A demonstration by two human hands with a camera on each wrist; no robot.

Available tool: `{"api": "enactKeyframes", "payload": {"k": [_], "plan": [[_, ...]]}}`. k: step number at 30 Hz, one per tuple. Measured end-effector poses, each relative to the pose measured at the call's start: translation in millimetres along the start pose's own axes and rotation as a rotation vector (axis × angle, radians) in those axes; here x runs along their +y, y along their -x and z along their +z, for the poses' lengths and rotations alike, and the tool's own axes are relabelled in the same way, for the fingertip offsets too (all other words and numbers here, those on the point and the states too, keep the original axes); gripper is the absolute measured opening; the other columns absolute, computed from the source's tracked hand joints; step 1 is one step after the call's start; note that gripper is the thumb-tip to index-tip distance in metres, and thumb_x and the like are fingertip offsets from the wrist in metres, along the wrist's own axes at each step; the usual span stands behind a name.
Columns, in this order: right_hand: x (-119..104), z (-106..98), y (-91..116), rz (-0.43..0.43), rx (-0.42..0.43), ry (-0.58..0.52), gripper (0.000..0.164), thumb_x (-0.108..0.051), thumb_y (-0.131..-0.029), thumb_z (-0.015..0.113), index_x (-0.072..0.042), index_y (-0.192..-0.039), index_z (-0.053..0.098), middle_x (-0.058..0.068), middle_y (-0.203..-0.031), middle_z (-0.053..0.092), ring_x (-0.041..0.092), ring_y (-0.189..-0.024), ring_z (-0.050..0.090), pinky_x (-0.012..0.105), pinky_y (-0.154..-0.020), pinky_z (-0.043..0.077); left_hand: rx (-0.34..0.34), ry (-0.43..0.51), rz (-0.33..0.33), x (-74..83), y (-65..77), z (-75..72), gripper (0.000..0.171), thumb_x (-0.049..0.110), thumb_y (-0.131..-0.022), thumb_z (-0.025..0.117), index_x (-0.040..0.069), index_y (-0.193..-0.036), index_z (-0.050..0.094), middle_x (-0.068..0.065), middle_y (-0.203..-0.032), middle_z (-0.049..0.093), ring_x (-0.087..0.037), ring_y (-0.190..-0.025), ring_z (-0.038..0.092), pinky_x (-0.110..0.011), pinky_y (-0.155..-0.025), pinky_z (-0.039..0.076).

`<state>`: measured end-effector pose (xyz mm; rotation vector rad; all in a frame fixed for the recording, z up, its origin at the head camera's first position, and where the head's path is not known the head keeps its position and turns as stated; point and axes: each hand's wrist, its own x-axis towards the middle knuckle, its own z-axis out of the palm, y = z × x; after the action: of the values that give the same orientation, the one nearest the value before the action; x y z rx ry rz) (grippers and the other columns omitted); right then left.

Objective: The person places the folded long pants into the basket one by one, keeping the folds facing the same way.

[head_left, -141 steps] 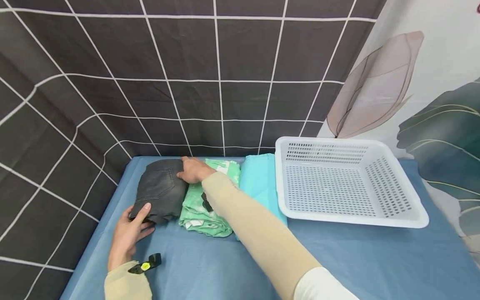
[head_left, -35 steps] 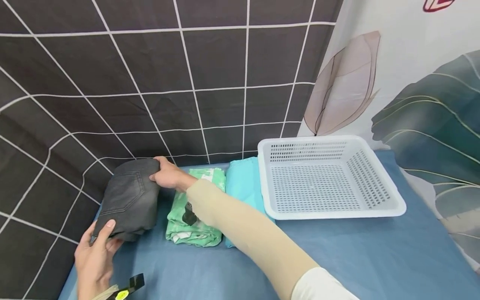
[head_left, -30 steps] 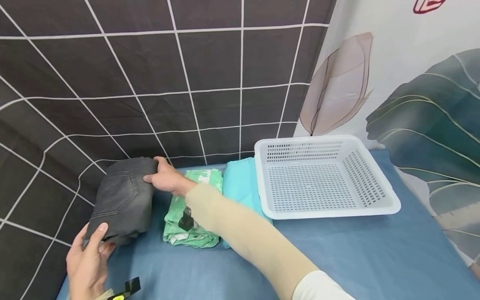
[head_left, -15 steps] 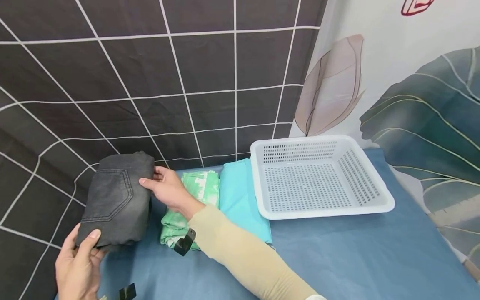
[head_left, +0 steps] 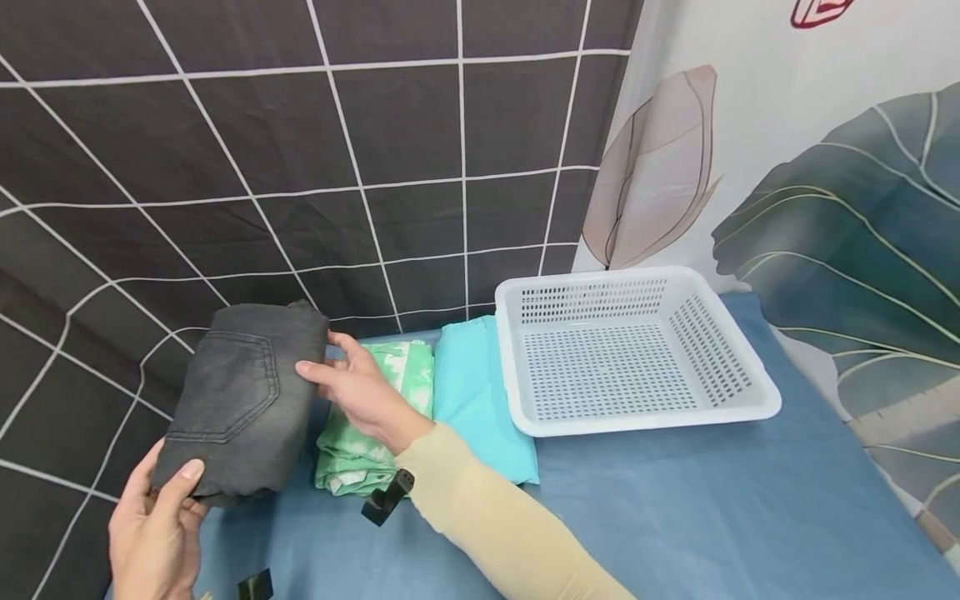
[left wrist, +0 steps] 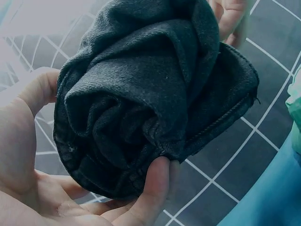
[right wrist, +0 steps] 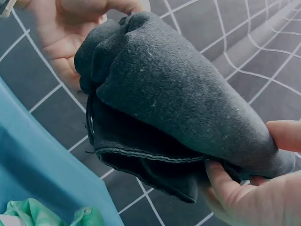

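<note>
Dark grey jeans (head_left: 228,392), folded into a compact bundle with a back pocket on top, are held up off the bed at the left. My left hand (head_left: 156,529) grips the near end, thumb above and fingers beneath. At the far right side my right hand (head_left: 363,387) pinches the bundle, thumb on top. The left wrist view shows the rolled layers of the jeans (left wrist: 136,89) end-on. In the right wrist view the underside of the jeans (right wrist: 178,94) has a stitched hem hanging slightly loose.
A folded green-and-white garment (head_left: 405,371) lies under my right forearm. Right of it is a folded turquoise cloth (head_left: 480,392), beside a white perforated plastic basket (head_left: 622,425). All stand on a blue-covered surface (head_left: 645,508). A dark gridded curtain (head_left: 405,125) hangs behind and at the left.
The jeans, first lying beside the green garment, were moved left away from it and lifted by both hands. Just now they tilt and shift slightly right. The head view has turned as well.
</note>
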<state>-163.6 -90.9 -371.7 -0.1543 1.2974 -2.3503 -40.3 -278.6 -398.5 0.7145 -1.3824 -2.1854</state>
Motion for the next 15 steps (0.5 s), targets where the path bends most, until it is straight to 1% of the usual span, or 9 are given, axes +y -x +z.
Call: {"api": "enactKeyframes", "payload": {"k": [2, 4, 7, 9, 11, 13, 15], "plan": [[-1, -6, 4, 0.018, -0.002, 0.038, 0.053, -0.002, -0.096, 0.064, -0.008, -0.145, 0.045, 0.014, -0.11, 0.071, 0.023, -0.098, 0.07, 0.034, -0.096, 0.051, -0.018, 0.021, 0.018, 0.2, 1.6, 1.8, 0.045, -0.013, -0.094, 0.058, 0.01, -0.133, 0.059, -0.004, -0.12, 0.064, -0.013, -0.089, 0.072, -0.025, -0.066, 0.059], [-1, -10, 9, 0.026, -0.009, 0.076, 0.056, -0.006, -0.098, 0.065, -0.01, -0.149, 0.041, 0.016, -0.115, 0.071, 0.03, -0.104, 0.07, 0.038, -0.104, 0.046, -0.024, 0.016, 0.036, 1.0, 3.6, 3.6, 0.045, -0.014, -0.094, 0.058, 0.01, -0.133, 0.061, -0.005, -0.119, 0.065, -0.014, -0.089, 0.072, -0.025, -0.066, 0.058], [-2, -14, 17, 0.014, -0.02, 0.1, 0.061, -0.01, -0.1, 0.063, -0.009, -0.153, 0.034, 0.018, -0.121, 0.069, 0.036, -0.109, 0.068, 0.041, -0.109, 0.042, -0.047, 0.023, 0.048, 1.8, 6.1, 5.8, 0.047, -0.015, -0.094, 0.057, 0.009, -0.134, 0.061, -0.005, -0.118, 0.068, -0.014, -0.09, 0.072, -0.025, -0.066, 0.058], [-3, -17, 21, -0.006, -0.023, 0.071, 0.06, -0.008, -0.1, 0.061, -0.008, -0.154, 0.033, 0.02, -0.125, 0.067, 0.036, -0.11, 0.067, 0.042, -0.107, 0.044, -0.055, 0.003, 0.045, 1.5, 7.9, 8.7, 0.047, -0.014, -0.094, 0.058, 0.01, -0.134, 0.061, -0.004, -0.118, 0.068, -0.014, -0.091, 0.072, -0.025, -0.066, 0.058], [-3, -20, 25, -0.035, -0.022, 0.039, 0.058, -0.006, -0.101, 0.06, -0.007, -0.153, 0.035, 0.021, -0.126, 0.065, 0.031, -0.109, 0.067, 0.041, -0.103, 0.049, -0.071, -0.013, 0.038, 0.5, 9.7, 11.7, 0.048, -0.014, -0.094, 0.058, 0.011, -0.135, 0.06, -0.003, -0.118, 0.068, -0.012, -0.091, 0.071, -0.024, -0.066, 0.058], [-3, -23, 28, -0.065, -0.027, 0.001, 0.056, -0.003, -0.1, 0.058, -0.006, -0.152, 0.038, 0.023, -0.126, 0.064, 0.025, -0.108, 0.066, 0.042, -0.097, 0.053, -0.074, -0.045, 0.04, -0.5, 11.8, 15.3, 0.049, -0.012, -0.094, 0.059, 0.012, -0.136, 0.059, -0.002, -0.119, 0.067, -0.011, -0.091, 0.071, -0.023, -0.066, 0.057], [-3, -27, 31, -0.088, -0.036, -0.021, 0.054, -0.002, -0.101, 0.057, -0.006, -0.152, 0.04, 0.024, -0.125, 0.064, 0.02, -0.105, 0.066, 0.043, -0.094, 0.055, -0.071, -0.068, 0.046, -1.4, 14.0, 18.4, 0.049, -0.012, -0.094, 0.059, 0.012, -0.137, 0.059, -0.002, -0.12, 0.067, -0.01, -0.091, 0.07, -0.022, -0.065, 0.057]]}}
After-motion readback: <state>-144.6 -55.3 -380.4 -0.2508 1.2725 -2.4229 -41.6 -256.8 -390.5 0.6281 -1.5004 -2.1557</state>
